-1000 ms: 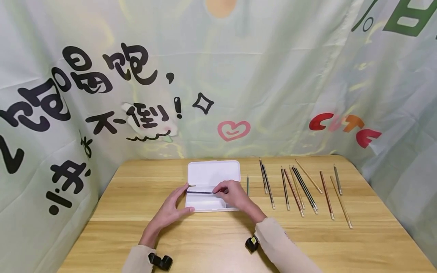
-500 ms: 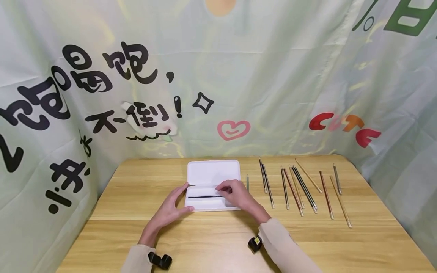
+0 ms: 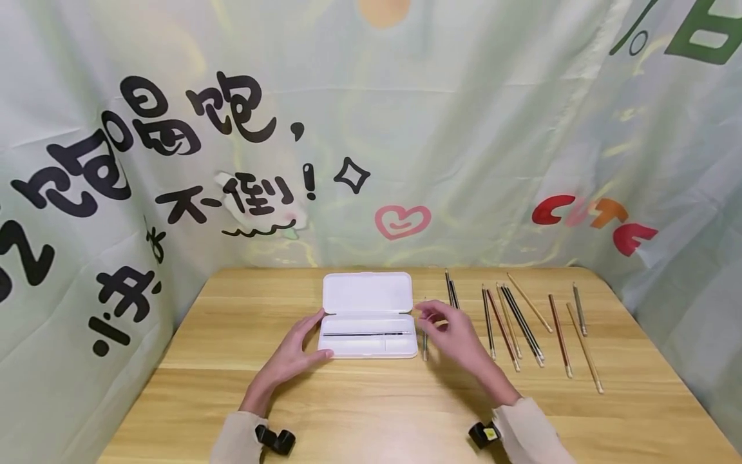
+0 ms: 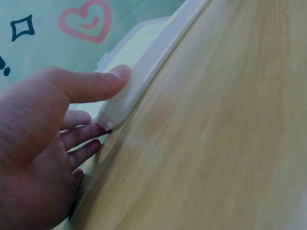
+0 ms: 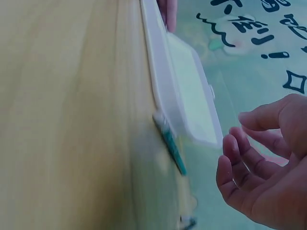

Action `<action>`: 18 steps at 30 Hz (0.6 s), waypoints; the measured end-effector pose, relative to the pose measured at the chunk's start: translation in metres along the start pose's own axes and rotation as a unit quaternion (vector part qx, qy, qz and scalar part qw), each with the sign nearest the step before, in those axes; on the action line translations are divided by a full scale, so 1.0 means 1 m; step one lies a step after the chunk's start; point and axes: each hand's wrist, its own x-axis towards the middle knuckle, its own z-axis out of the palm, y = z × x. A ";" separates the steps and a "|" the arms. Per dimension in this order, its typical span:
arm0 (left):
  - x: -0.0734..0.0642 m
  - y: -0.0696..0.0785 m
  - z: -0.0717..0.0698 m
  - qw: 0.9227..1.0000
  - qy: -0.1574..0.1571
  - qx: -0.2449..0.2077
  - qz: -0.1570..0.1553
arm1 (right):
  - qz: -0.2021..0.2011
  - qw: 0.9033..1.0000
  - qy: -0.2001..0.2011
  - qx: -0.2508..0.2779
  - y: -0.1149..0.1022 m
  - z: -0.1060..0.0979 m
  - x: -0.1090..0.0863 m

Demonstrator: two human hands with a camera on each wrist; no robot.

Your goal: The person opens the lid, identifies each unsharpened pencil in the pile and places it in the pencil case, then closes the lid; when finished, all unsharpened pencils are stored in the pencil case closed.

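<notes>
A white pencil case (image 3: 368,294) lies with its lid raised on the wooden table. One dark pencil (image 3: 359,334) is in it, lengthwise in the rear compartment. My left hand (image 3: 290,354) stays at the case's left end, fingers extended; the left wrist view shows the thumb (image 4: 112,79) against the front wall and fingertips by the corner. Just right of the case, my right hand (image 3: 460,335) hovers over a green pencil (image 3: 426,352), loosely bent and holding nothing. In the right wrist view that green pencil (image 5: 170,143) lies apart from the fingers (image 5: 240,167).
Several pencils in black, red-brown and natural wood lie spread on the right of the table, such as a red-brown pencil (image 3: 560,335) and a wooden pencil (image 3: 585,348). A printed curtain (image 3: 464,142) hangs behind the table's back edge.
My right hand has let go of the dark pencil, which now lies in the case. It has moved right, out to the green pencil. The left hand has kept its place.
</notes>
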 end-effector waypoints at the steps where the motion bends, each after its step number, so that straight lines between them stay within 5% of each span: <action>1: 0.001 0.000 0.001 1.000 0.000 0.001 0.002 | 0.005 1.000 0.008 -0.003 0.002 -0.005 -0.003; 10: -0.004 -0.004 0.005 1.000 -0.007 0.006 -0.002 | 0.075 0.992 0.047 -0.087 0.026 -0.043 -0.018; 18: -0.003 -0.001 0.000 1.000 -0.001 0.005 -0.002 | 0.116 0.978 -0.010 -0.173 0.039 -0.045 -0.017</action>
